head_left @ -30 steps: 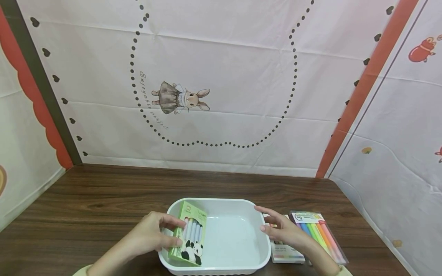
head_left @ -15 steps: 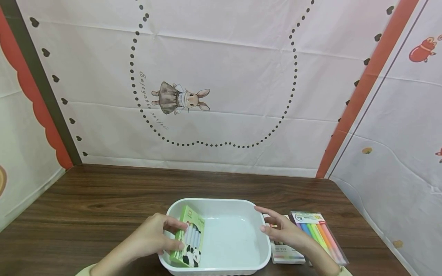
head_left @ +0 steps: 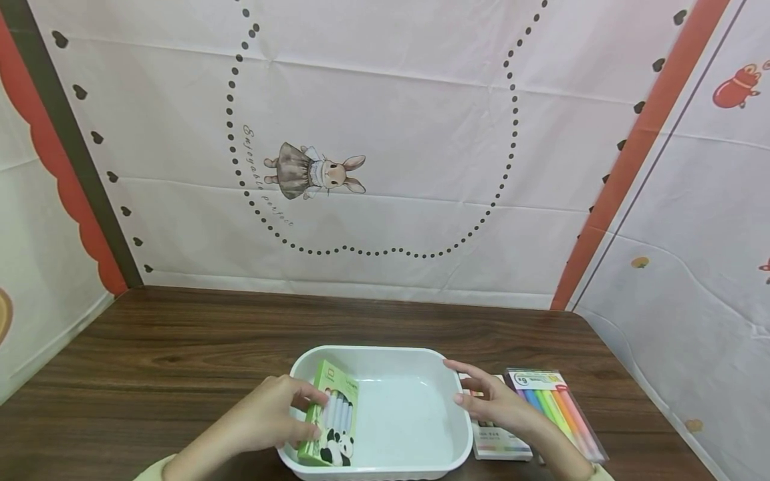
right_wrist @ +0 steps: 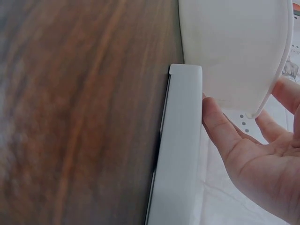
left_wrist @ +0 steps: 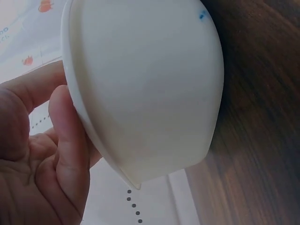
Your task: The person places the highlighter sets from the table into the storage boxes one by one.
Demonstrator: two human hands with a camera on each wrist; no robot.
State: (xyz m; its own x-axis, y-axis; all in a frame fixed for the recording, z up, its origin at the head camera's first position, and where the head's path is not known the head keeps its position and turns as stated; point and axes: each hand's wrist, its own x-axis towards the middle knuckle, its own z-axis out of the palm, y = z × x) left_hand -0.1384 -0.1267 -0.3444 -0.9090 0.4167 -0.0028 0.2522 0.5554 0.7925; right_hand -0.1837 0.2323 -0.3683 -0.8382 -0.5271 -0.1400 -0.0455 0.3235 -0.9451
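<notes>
A white plastic basin (head_left: 409,417) stands at the table's front; its outer wall fills much of the left wrist view. Inside it, against the left wall, leans a green box of markers (head_left: 339,401) with pandas printed on the front. My left hand (head_left: 273,414) reaches over the left rim and pinches the box's left side with thumb and forefinger. My right hand (head_left: 496,404) rests at the basin's right rim, forefinger and thumb tips touching it, the fingers relaxed. Under the right hand lies a white box (head_left: 499,441), partly covered by it.
A clear pack of coloured highlighters (head_left: 559,411) lies right of the white box, partly behind the right forearm. The dark wooden table (head_left: 180,341) ends at a printed white cloth (head_left: 385,133) at the back, with more cloth at both sides.
The green marker box has sunk lower into the basin and leans on its left wall. My left hand has shifted slightly right with it. The right hand has stayed put.
</notes>
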